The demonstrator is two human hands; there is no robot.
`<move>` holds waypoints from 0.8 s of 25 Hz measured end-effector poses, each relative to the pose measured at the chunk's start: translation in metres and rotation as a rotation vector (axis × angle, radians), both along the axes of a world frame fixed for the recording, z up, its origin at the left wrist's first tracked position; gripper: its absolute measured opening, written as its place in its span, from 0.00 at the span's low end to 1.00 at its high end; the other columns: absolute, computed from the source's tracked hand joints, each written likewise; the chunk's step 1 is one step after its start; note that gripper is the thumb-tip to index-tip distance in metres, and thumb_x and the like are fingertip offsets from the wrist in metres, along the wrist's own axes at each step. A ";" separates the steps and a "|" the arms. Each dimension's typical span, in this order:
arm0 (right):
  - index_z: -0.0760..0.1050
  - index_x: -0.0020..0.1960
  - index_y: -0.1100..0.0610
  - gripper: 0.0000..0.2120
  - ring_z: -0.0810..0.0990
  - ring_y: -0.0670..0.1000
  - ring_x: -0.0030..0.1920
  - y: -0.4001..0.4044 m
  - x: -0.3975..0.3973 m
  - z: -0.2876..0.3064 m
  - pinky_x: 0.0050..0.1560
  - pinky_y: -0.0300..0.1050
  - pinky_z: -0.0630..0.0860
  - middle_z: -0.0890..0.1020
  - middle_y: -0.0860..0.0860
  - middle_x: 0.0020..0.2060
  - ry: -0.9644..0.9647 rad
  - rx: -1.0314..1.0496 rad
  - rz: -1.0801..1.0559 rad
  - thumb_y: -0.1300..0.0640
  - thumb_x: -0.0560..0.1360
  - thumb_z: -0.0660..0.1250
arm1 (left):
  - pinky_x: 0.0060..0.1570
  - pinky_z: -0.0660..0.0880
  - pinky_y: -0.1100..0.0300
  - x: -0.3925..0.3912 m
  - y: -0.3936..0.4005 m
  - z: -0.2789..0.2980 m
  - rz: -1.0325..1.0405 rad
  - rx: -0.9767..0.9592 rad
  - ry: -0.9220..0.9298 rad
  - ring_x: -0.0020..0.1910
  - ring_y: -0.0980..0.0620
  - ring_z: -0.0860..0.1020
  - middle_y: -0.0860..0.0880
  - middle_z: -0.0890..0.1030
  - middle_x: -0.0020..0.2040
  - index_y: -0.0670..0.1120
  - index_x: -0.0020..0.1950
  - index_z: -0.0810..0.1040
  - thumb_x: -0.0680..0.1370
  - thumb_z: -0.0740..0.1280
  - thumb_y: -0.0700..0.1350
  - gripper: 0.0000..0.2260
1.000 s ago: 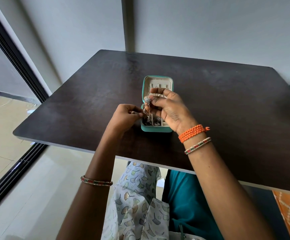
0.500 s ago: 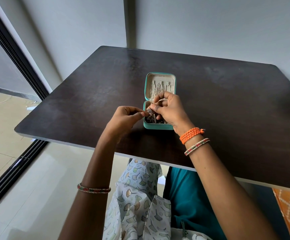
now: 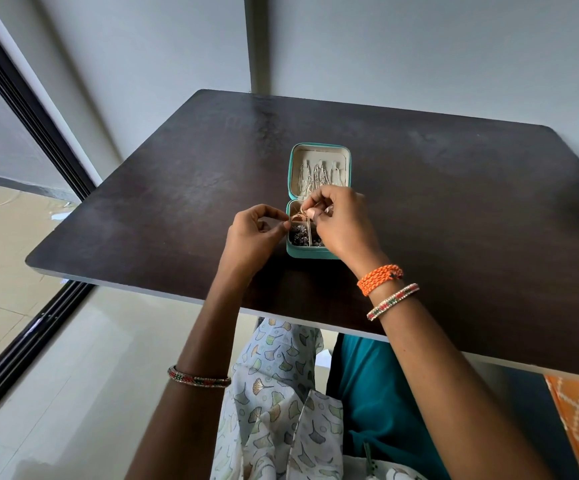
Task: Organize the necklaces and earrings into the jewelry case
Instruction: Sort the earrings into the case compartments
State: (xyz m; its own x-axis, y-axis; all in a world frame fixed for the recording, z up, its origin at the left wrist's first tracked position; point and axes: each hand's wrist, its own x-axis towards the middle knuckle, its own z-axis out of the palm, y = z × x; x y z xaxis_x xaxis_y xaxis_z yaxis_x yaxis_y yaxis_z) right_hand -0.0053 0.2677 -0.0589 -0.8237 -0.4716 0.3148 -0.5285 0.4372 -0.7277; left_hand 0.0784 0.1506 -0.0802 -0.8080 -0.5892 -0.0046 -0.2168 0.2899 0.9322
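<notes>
Teal faux-leather jewelry case (image 3: 318, 252) sits open near the middle of the dark brown wooden counter (image 3: 454, 202), its lid (image 3: 319, 150) laid back away from me. Thin silvery necklaces (image 3: 319, 176) hang in a row against the cream lining of that lid. The lower tray is split by a cream divider, and dark, beaded-looking earrings (image 3: 298, 233) lie in its left compartment; more dark pieces show in the right one, partly hidden by my wrist.

My left hand (image 3: 253, 237) hovers just beside the case's left wall, thumb and forefinger pinched together on one end of a small gold-toned piece of jewelry (image 3: 298, 214). My right hand (image 3: 341, 223) is over the tray, its grip closed in a fingertip pinch on the other side of the same piece, the remaining fingers curled. I cannot tell whether the piece is an earring or a bit of chain; it is too small and glinting. It hangs above the tray's far left corner, apart from the dark earrings below.

An orange braided bracelet (image 3: 379, 278) and a beaded bangle (image 3: 392, 301) circle my right wrist.
</notes>
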 end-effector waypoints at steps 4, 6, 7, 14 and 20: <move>0.81 0.41 0.52 0.01 0.80 0.47 0.41 0.005 0.006 0.007 0.41 0.42 0.76 0.80 0.44 0.36 -0.002 0.220 0.042 0.56 0.71 0.71 | 0.26 0.68 0.70 -0.003 0.002 -0.002 -0.018 -0.058 0.016 0.29 0.59 0.73 0.51 0.80 0.37 0.51 0.44 0.78 0.73 0.72 0.46 0.03; 0.80 0.41 0.50 0.02 0.80 0.48 0.42 0.004 0.008 0.005 0.43 0.44 0.78 0.78 0.43 0.34 -0.030 0.258 0.033 0.56 0.71 0.71 | 0.31 0.74 0.65 -0.005 0.002 -0.001 -0.016 -0.097 -0.009 0.32 0.59 0.76 0.51 0.81 0.38 0.51 0.42 0.78 0.73 0.72 0.46 0.03; 0.80 0.41 0.50 0.02 0.81 0.49 0.43 0.003 0.008 0.005 0.44 0.46 0.79 0.77 0.42 0.34 -0.038 0.257 0.023 0.57 0.71 0.71 | 0.32 0.76 0.63 -0.006 0.002 0.000 -0.020 -0.105 -0.023 0.32 0.59 0.76 0.52 0.80 0.37 0.51 0.41 0.78 0.73 0.72 0.46 0.03; 0.82 0.42 0.52 0.02 0.81 0.47 0.40 0.010 -0.005 0.002 0.42 0.44 0.78 0.81 0.45 0.36 -0.045 0.001 0.003 0.56 0.72 0.70 | 0.21 0.63 0.71 -0.006 0.001 0.006 -0.004 0.007 0.053 0.20 0.62 0.68 0.56 0.74 0.25 0.44 0.46 0.80 0.79 0.64 0.49 0.10; 0.79 0.56 0.66 0.10 0.77 0.44 0.37 0.046 -0.068 -0.017 0.32 0.32 0.76 0.79 0.50 0.38 -0.447 -0.347 -0.147 0.63 0.77 0.64 | 0.34 0.76 0.64 -0.026 -0.014 0.012 0.146 0.219 0.140 0.33 0.55 0.77 0.49 0.79 0.37 0.42 0.51 0.79 0.81 0.60 0.47 0.11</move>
